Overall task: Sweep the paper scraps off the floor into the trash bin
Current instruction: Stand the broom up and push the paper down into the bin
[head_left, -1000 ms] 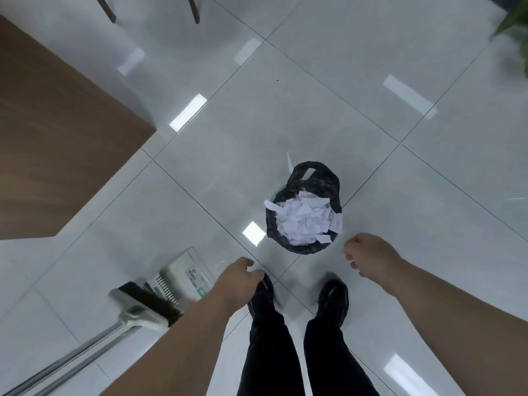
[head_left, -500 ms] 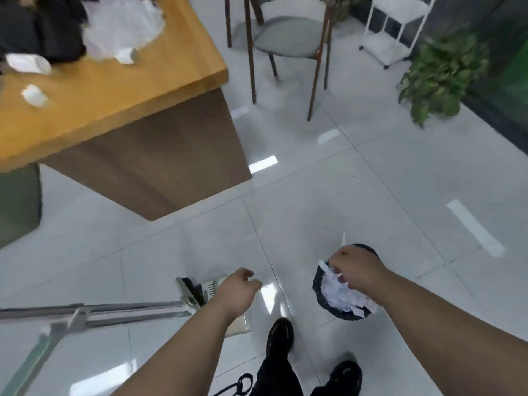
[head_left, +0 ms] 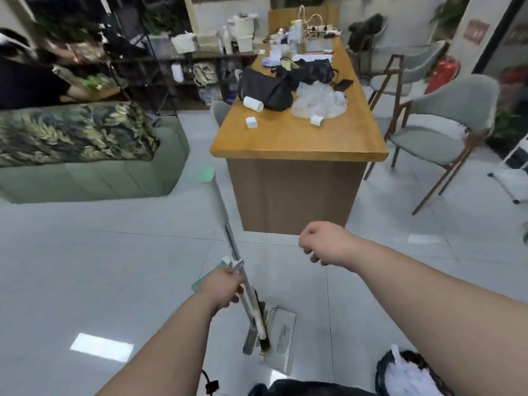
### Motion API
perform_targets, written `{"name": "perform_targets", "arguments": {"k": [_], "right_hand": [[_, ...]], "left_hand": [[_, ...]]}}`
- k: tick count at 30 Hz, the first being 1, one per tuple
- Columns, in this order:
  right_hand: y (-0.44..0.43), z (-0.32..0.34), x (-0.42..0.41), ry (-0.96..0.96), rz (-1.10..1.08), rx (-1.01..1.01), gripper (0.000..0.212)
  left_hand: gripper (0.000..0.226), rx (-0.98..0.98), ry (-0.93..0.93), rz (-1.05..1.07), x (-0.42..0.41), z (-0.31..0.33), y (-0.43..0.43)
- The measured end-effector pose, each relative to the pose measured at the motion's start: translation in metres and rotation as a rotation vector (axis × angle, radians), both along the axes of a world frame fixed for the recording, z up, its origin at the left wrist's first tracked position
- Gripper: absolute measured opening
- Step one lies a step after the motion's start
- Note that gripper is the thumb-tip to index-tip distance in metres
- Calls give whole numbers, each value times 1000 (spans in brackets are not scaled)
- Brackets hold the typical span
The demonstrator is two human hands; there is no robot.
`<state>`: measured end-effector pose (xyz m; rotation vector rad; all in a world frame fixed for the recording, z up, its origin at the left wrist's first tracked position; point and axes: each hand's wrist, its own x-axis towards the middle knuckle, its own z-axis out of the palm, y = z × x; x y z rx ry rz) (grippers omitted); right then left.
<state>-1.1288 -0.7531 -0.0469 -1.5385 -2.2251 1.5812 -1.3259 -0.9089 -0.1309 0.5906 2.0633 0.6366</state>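
- At the far left I see a green sofa [head_left: 85, 181] with a leaf-patterned blanket [head_left: 71, 132] lying over it
- My left hand [head_left: 224, 287] is low in the middle of the view, with its fingers wrapped round the handle of the broom [head_left: 230, 232]
- The broom handle slants up and away from that hand towards the sofa, and its pale green cap is at the far end
- The dark bristles are down at the grey tiled floor [head_left: 85, 267], pressed against the dustpan [head_left: 283, 332]
- The dustpan lies flat on the tiles just right of the bristles, with its comb edge next to them
- Straight ahead is a wooden table [head_left: 297, 144] carrying a black bag [head_left: 265, 90], a heap of clear plastic [head_left: 320, 102] and a few small white rolls
- My right hand [head_left: 323, 242] hangs in the air in front of the table, well apart from the broom; its fingers are curled under in a loose fist and I see nothing in them
- The trash bin [head_left: 383, 367] is at the bottom right by my feet, lined with a black bag and partly hidden by my right forearm
- The paper scraps [head_left: 408, 378] are piled white inside the bin
- A grey chair [head_left: 445, 124] on thin legs stands right of the table
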Motion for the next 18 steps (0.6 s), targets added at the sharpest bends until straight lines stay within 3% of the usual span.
{"name": "perform_targets", "arguments": {"k": [3,6,10,12,16,18], "right_hand": [[-16,15,-71,9,55,57,27],[-34,25,-135,19,117,95,57],[-42,23,-191,54,92,156,27],[-40,16,-201,18,57,176,16],[-34,7,-202,-74,17,184,27],[-29,5,-198,-79,-6,160,35]], "left_hand": [[20,-21,191,43,-55,-3,-15],[18,-47,337,49,-98,-10,-21],[61,-176,283,-131,-126,-34,-12],[70,-208,232,-239,-128,-48,-5],[46,-280,171,-451,-123,-65,15],[33,-297,69,-462,-119,-73,24]]}}
